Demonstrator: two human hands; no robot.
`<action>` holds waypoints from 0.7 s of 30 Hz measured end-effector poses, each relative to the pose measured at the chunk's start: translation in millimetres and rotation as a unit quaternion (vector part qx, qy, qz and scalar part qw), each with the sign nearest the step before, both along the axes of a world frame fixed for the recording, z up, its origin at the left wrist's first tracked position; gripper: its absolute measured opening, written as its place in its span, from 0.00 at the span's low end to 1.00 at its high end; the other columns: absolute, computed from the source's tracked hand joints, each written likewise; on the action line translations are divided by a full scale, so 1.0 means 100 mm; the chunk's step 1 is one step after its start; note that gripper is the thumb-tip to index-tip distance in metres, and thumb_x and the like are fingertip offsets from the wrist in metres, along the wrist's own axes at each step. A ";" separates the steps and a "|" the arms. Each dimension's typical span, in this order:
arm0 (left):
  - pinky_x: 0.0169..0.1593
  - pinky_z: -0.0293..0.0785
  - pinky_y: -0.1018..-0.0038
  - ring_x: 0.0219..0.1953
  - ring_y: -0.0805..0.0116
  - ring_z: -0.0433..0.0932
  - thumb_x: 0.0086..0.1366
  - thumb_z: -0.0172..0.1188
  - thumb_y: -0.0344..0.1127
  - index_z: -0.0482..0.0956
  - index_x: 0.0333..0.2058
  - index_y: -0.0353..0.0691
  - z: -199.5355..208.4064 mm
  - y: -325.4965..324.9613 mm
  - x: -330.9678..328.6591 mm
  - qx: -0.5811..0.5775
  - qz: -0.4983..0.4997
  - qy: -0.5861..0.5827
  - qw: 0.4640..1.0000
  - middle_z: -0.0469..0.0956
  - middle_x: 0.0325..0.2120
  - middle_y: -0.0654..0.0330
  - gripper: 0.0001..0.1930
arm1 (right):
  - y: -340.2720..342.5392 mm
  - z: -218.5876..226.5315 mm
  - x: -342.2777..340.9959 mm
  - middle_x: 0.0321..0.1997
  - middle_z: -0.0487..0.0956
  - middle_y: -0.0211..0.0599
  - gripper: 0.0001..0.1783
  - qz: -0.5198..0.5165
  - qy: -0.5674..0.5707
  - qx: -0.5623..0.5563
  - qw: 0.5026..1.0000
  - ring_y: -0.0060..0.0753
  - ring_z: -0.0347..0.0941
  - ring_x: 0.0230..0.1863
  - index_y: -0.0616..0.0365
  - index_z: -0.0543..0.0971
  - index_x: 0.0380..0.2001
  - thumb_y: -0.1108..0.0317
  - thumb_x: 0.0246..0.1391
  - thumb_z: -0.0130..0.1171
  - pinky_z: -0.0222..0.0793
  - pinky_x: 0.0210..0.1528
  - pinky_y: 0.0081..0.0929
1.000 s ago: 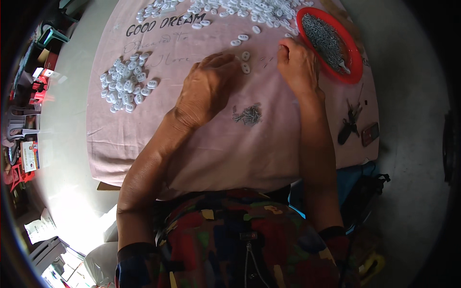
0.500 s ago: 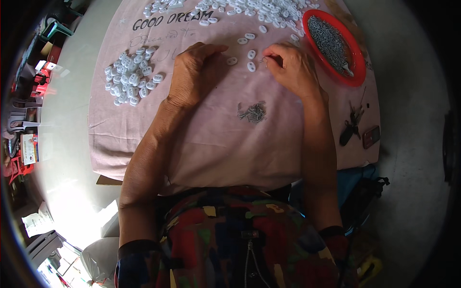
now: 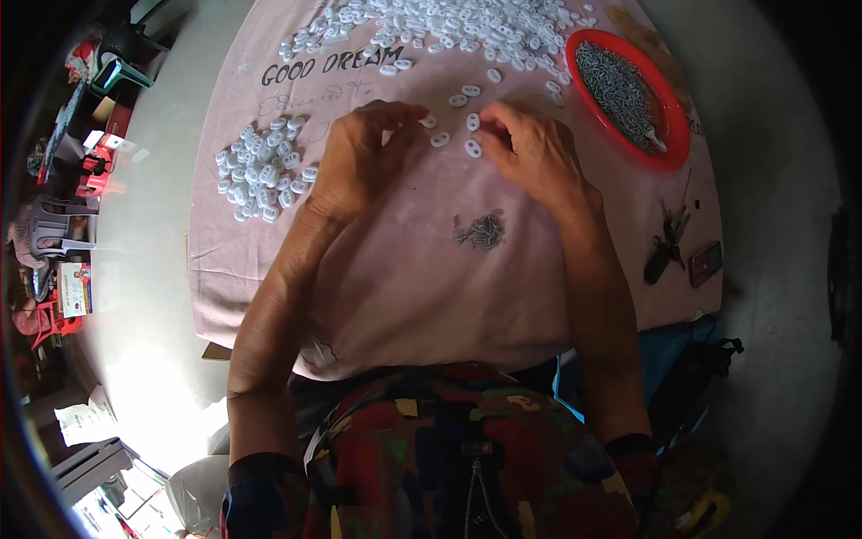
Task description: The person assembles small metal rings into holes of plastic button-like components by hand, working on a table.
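Observation:
Small white oval plastic pieces with two dark spots lie about the pink cloth. At the fingertips of my left hand (image 3: 373, 144), closed in a pinch, one white oval piece (image 3: 429, 122) shows, with another loose piece (image 3: 440, 139) just below. My right hand (image 3: 534, 148) is curled closed, its fingertips beside two white pieces (image 3: 473, 122) in a short column. Whatever those fingers hold is too small to make out. A little heap of thin grey metal pins or screws (image 3: 485, 231) lies between my forearms.
A red oval tray (image 3: 678, 148) of small metal parts stands at the far right. White pieces form a large heap (image 3: 476, 27) at the back and a smaller pile (image 3: 260, 171) on the left. Keys (image 3: 664, 251) and a phone-like device (image 3: 706, 264) lie at right.
The whole view has shifted, moving the table down and slightly right. A white piece now shows at my left fingertips. My right fingertips have come closer to the column of pieces.

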State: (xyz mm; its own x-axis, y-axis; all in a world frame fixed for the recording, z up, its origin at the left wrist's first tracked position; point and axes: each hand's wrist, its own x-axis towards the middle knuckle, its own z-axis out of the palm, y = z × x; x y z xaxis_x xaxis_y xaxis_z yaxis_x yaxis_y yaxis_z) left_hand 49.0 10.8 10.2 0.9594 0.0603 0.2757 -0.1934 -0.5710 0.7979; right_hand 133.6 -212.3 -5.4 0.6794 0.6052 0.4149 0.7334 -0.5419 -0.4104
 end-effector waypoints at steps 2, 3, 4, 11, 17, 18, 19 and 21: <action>0.40 0.77 0.69 0.34 0.61 0.83 0.62 0.60 0.30 0.81 0.45 0.36 0.07 0.12 0.15 0.063 0.023 -0.050 0.996 0.82 0.36 0.48 0.13 | 0.04 0.01 -0.02 0.31 0.79 0.39 0.06 0.004 0.003 0.022 1.000 0.48 0.77 0.31 0.57 0.77 0.33 0.69 0.52 0.60 0.72 0.34 0.39; 0.43 0.77 0.66 0.37 0.54 0.83 0.63 0.58 0.34 0.81 0.45 0.35 0.06 0.19 0.26 0.097 0.032 -0.056 0.993 0.82 0.37 0.46 0.14 | 0.05 0.01 -0.04 0.31 0.79 0.40 0.06 0.001 -0.006 0.011 1.000 0.49 0.77 0.32 0.57 0.76 0.32 0.69 0.52 0.60 0.71 0.34 0.40; 0.43 0.77 0.66 0.37 0.54 0.83 0.63 0.58 0.34 0.81 0.45 0.35 0.06 0.22 0.38 0.099 0.031 -0.057 0.993 0.82 0.37 0.46 0.14 | 0.07 0.02 -0.03 0.31 0.79 0.40 0.05 0.000 -0.015 0.001 1.000 0.49 0.77 0.32 0.57 0.76 0.32 0.69 0.52 0.60 0.71 0.34 0.40; 0.49 0.74 0.63 0.45 0.50 0.79 0.64 0.57 0.40 0.80 0.47 0.38 -0.16 0.05 0.98 0.196 0.029 -0.053 0.979 0.79 0.42 0.44 0.17 | 0.02 -0.06 0.01 0.31 0.78 0.41 0.06 -0.033 -0.024 0.032 0.999 0.49 0.77 0.32 0.58 0.74 0.31 0.71 0.51 0.59 0.71 0.35 0.40; 0.44 0.76 0.61 0.38 0.50 0.80 0.61 0.58 0.42 0.84 0.41 0.46 -0.37 0.30 1.46 0.296 0.147 -0.109 0.938 0.81 0.35 0.46 0.13 | 0.05 0.01 -0.01 0.31 0.79 0.41 0.04 -0.016 -0.016 0.034 0.999 0.48 0.77 0.31 0.58 0.75 0.30 0.72 0.50 0.59 0.71 0.34 0.39; 0.43 0.76 0.62 0.38 0.51 0.81 0.61 0.58 0.42 0.84 0.40 0.47 -0.37 0.31 1.48 0.298 0.142 -0.118 0.937 0.81 0.35 0.47 0.13 | 0.06 0.01 0.01 0.30 0.79 0.40 0.04 -0.019 -0.024 0.047 0.998 0.47 0.77 0.31 0.58 0.75 0.30 0.72 0.50 0.59 0.72 0.34 0.39; 0.43 0.76 0.62 0.38 0.51 0.81 0.61 0.58 0.42 0.84 0.40 0.47 -0.33 0.28 1.46 0.298 0.137 -0.117 0.937 0.81 0.35 0.47 0.13 | 0.04 0.00 0.01 0.30 0.79 0.39 0.04 -0.025 -0.031 0.059 0.997 0.46 0.77 0.31 0.57 0.76 0.30 0.72 0.50 0.59 0.72 0.34 0.38; 0.45 0.75 0.60 0.39 0.48 0.79 0.59 0.62 0.44 0.85 0.35 0.46 -0.27 0.24 1.37 0.239 0.099 -0.038 0.965 0.81 0.35 0.50 0.11 | 0.01 -0.02 0.01 0.30 0.79 0.39 0.04 -0.032 -0.027 0.065 0.997 0.45 0.77 0.31 0.57 0.76 0.29 0.72 0.50 0.59 0.72 0.34 0.37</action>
